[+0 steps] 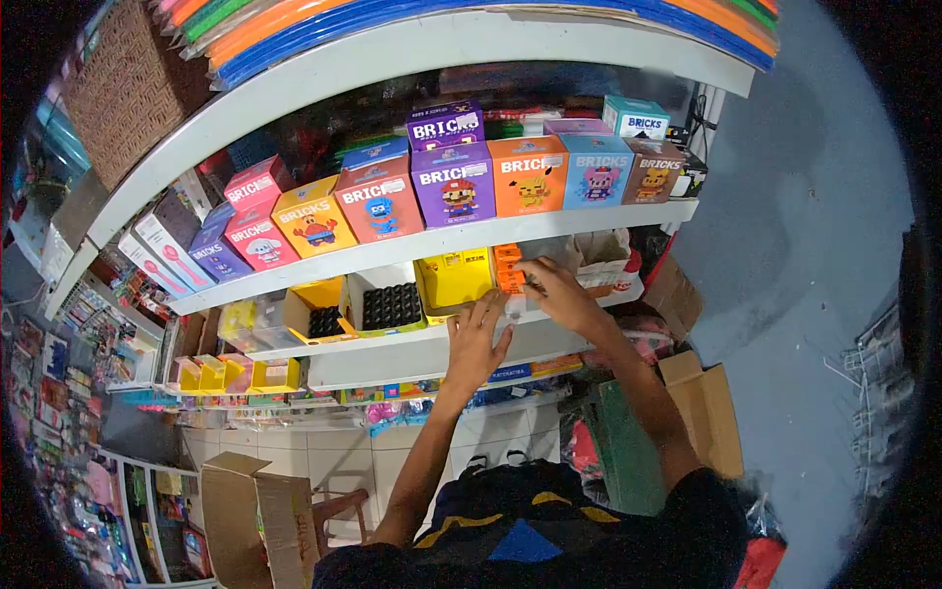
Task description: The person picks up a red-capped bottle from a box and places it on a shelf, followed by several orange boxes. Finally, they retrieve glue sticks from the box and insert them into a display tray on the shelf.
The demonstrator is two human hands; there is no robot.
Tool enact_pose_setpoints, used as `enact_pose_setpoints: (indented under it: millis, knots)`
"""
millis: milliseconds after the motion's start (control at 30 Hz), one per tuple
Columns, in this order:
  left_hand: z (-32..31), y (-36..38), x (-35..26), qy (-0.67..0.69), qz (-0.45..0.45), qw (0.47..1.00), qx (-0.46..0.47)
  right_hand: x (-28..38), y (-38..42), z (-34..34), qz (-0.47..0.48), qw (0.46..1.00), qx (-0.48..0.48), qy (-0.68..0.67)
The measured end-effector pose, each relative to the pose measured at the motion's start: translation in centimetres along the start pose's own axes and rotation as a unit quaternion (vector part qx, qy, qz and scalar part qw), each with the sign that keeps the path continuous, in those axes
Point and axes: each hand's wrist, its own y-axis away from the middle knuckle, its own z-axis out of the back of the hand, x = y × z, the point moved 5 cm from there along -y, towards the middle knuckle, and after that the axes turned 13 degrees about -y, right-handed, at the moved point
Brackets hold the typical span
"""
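Note:
On the lower shelf stands a stack of small orange boxes (508, 267). My right hand (557, 293) is at the stack's right side, its fingers bent against the boxes. My left hand (477, 339) lies at the front edge of a yellow open box (457, 280), its fingers spread and nothing visible in them. Left of the yellow box, a white-lined box (371, 275) holds rows of black items (391, 305). Another yellow box (319, 294) with black items stands farther left. Whether my right fingers grip a box is hard to tell.
Above, a shelf (442, 239) carries several colourful BRICKS boxes (453, 187). A paper bag (601, 257) sits right of the orange stack. Open cardboard boxes stand at the lower left (233, 520) and right (708, 412). A stool (340, 508) is on the tiled floor.

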Motion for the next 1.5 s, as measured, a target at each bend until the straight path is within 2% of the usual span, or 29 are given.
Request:
enact_pose_setpoints:
  millis: [200,300,400,500,600,700,767,833,867,933,967,1033,1100,1133,1200,1267,1300,1333,1400,1500]
  knots:
    - [-0.5,0.1,0.4,0.006,0.007,1.0,0.013,0.1,0.3,-0.3,-0.078,0.987,0.02,-0.14]
    - [-0.4,0.1,0.3,0.004,0.011,1.0,0.017,-0.2,0.6,-0.2,-0.076,0.991,-0.002,-0.114]
    - [-0.4,0.1,0.4,-0.003,0.013,1.0,0.021,-0.9,0.7,-0.4,-0.124,0.987,0.004,-0.105]
    - [-0.4,0.1,0.4,-0.005,0.014,1.0,0.015,-0.3,0.7,0.0,-0.098,0.989,-0.023,-0.111]
    - [0.4,0.1,0.2,0.021,0.021,1.0,-0.004,1.9,0.7,0.9,-0.037,0.998,-0.048,-0.008]
    - [0.3,1.3,0.6,0.062,0.023,0.997,-0.032,4.0,1.0,0.9,0.083,0.991,-0.092,0.044]
    - [-0.5,3.7,1.2,0.058,0.026,0.996,-0.063,5.7,2.0,0.1,0.122,0.987,-0.105,0.002]
    - [-1.8,6.8,2.2,0.055,0.046,0.997,-0.032,6.5,3.8,-2.0,0.161,0.981,-0.102,-0.04]
    - [-2.5,8.8,2.8,0.052,0.059,0.997,-0.017,6.5,4.7,-3.6,0.206,0.974,-0.073,-0.062]
    - [-6.0,14.6,5.3,0.137,0.134,0.981,0.027,6.4,6.6,-7.3,0.235,0.965,-0.001,-0.112]
    - [-7.9,18.2,6.5,0.178,0.174,0.967,0.047,5.7,7.6,-9.1,0.209,0.968,0.034,-0.135]
    - [-10.2,26.2,8.1,0.177,0.228,0.957,0.039,4.0,10.0,-13.4,0.159,0.964,0.11,-0.181]
    - [-12.3,36.4,9.3,0.196,0.37,0.905,0.077,-0.4,13.6,-18.6,0.091,0.95,0.23,-0.193]
    - [-13.5,43.0,9.9,0.198,0.456,0.861,0.105,-3.2,15.8,-21.1,0.059,0.935,0.291,-0.194]
    - [-14.1,56.1,9.4,0.097,0.562,0.807,0.152,-8.9,20.8,-24.6,-0.039,0.91,0.384,-0.153]
    - [-12.5,66.5,6.4,0.028,0.719,0.671,0.177,-10.9,24.0,-24.2,-0.107,0.86,0.472,-0.165]
    - [-12.1,71.6,4.7,0.064,0.769,0.618,0.149,-16.0,28.5,-26.3,-0.064,0.832,0.535,-0.132]
    - [-10.6,73.1,2.5,0.081,0.815,0.539,0.199,-20.9,32.9,-28.3,-0.018,0.799,0.592,-0.105]
    - [-8.8,74.7,-2.1,0.252,0.87,0.421,0.048,-27.0,38.3,-27.8,-0.124,0.734,0.663,-0.072]
    - [-7.9,74.1,-6.1,0.223,0.866,0.431,0.121,-31.5,41.9,-26.1,-0.286,0.675,0.679,-0.05]
